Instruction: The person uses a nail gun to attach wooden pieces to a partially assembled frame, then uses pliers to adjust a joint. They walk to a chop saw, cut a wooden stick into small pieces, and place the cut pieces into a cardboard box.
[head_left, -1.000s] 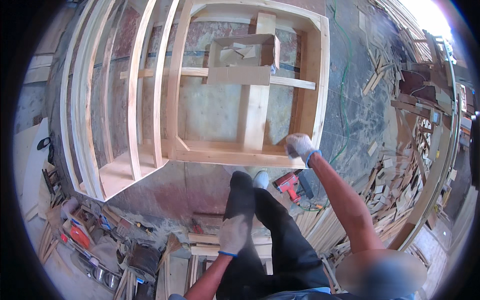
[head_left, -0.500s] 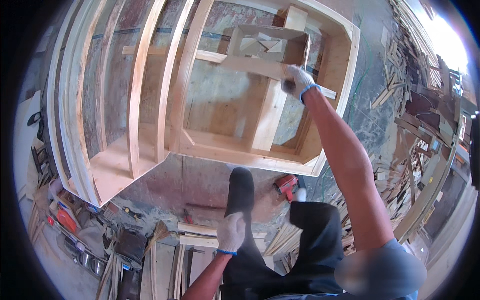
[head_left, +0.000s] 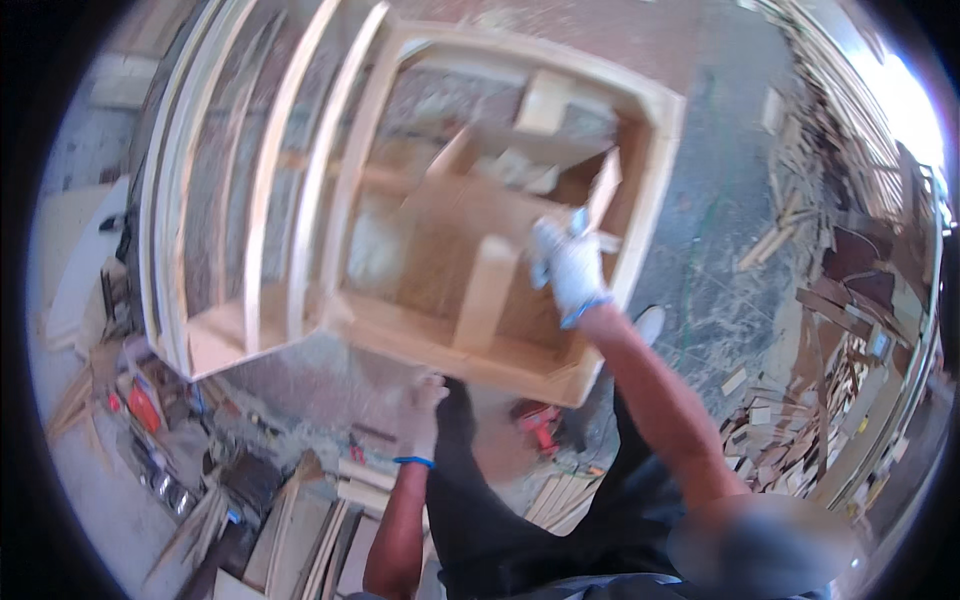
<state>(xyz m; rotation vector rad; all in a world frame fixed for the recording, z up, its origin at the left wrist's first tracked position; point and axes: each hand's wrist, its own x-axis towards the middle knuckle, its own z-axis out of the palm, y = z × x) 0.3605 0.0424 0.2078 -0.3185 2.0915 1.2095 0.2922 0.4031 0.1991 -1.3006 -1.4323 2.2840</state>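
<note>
My right hand [head_left: 572,268], in a white glove with a blue cuff, is closed on the near right part of an open brown box [head_left: 490,205], which looks like cardboard. Pale offcuts [head_left: 525,172] lie inside it. The box is within the right-hand bay of a large wooden frame [head_left: 440,362], over a flat crosspiece [head_left: 487,295]. My left hand [head_left: 418,412], also gloved, is by my knee, just below the frame's near edge. Motion blurs its fingers, so their grip cannot be made out.
Slatted bars [head_left: 270,185] rise on the frame's left side. A red power tool [head_left: 537,425] lies on the floor by my legs. Scrap wood [head_left: 790,420] is heaped at the right, and tools with an orange item [head_left: 145,408] lie at the lower left.
My view has shifted, and the frame appears lower and further left. My right hand and the box have come nearer and rightward relative to the frame. My left hand has risen toward the frame's near edge.
</note>
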